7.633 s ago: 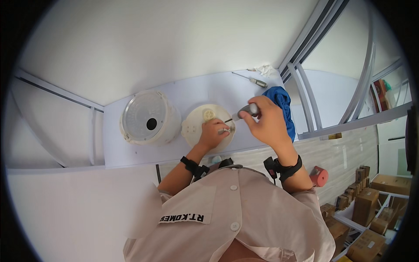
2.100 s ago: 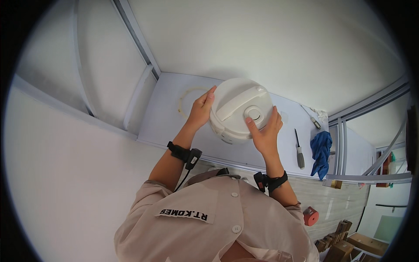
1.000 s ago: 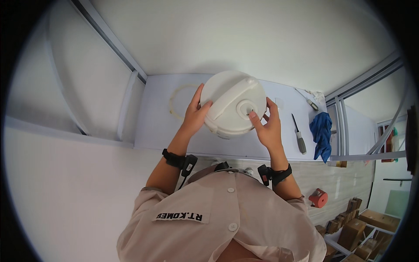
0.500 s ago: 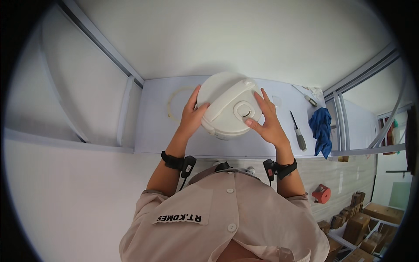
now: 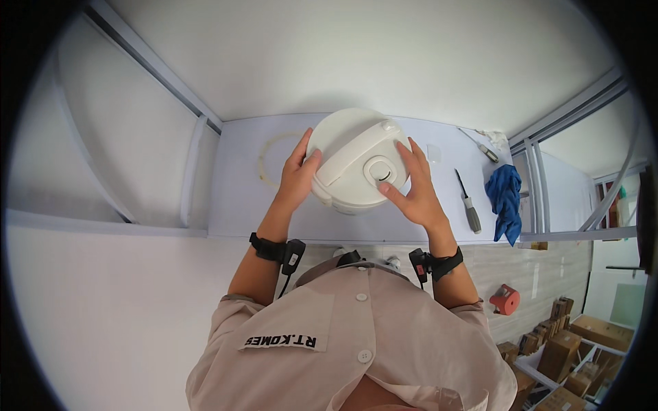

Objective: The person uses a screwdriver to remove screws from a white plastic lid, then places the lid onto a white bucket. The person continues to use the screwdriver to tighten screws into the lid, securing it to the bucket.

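Observation:
A round white rice cooker (image 5: pixel 343 137) stands on the white table, its lid facing up. A long carrying handle (image 5: pixel 356 154) crosses the lid at a slant, with a steam vent (image 5: pixel 380 171) to its right. My left hand (image 5: pixel 297 177) presses against the cooker's left side, thumb on the lid's edge. On the right side my right hand (image 5: pixel 418 192) grips it, fingers along the far right rim and thumb beside the vent. The cooker is between both hands; its lower body is mostly hidden under the lid.
Left of the cooker lies a thin yellowish ring (image 5: pixel 261 166). To the right are a screwdriver (image 5: pixel 469 205), another screwdriver (image 5: pixel 486 151), a small clear sheet (image 5: pixel 434 153) and a blue cloth (image 5: pixel 504 202). A red stool (image 5: pixel 506 299) and cardboard boxes (image 5: pixel 558 356) occupy the floor at right.
The cooker and both hands appear slightly farther up and left in the picture, and the table has shifted a little too. My hold on the cooker looks the same.

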`<state>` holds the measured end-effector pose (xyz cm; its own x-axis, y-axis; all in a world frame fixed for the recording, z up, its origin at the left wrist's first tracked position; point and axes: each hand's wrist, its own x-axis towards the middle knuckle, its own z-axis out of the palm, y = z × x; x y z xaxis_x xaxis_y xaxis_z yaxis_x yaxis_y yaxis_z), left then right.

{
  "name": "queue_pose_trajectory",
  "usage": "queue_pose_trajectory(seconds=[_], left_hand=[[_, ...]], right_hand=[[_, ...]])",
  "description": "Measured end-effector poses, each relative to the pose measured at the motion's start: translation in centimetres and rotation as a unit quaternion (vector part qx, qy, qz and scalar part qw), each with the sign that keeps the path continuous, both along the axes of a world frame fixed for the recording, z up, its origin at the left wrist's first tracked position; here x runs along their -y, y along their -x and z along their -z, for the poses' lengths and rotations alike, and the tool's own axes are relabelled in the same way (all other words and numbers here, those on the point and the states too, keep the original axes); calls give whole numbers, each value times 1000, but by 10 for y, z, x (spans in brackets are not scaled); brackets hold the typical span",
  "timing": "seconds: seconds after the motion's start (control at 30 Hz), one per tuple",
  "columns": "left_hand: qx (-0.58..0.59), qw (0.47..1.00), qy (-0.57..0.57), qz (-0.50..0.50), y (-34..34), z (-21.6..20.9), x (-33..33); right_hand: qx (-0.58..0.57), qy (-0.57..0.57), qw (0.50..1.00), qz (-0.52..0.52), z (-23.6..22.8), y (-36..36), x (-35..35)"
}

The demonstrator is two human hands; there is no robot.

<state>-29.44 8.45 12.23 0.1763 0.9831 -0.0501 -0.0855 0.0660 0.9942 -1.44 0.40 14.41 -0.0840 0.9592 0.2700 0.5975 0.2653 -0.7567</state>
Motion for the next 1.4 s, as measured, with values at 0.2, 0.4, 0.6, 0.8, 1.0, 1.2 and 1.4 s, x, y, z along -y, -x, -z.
queue_pose_trajectory(seconds=[0.2,0.4,0.6,0.8,1.0,1.2,1.4], left_hand=[[20,1000,-3,-19,-2,1,0],[9,1000,2,-22,-3,-1,2],[0,999,-12,-35,-6,-3,3],[-13,999,-2,-52,-7,-3,5],[-8,998,-3,-63,-6,0,4],[-17,998,-12,-59,-7,-3,4],[-38,997,-14,-71,-8,-4,5]], right_hand=[[-38,-16,999,19,-4,12,-17],[-17,-25,999,24,3,10,-15],[-38,-17,999,31,8,9,-15],[-54,-26,998,22,7,9,-13],[-36,2,999,6,2,5,-14],[-81,-34,996,16,12,4,-13],[-100,2,995,-9,12,-4,-19]])
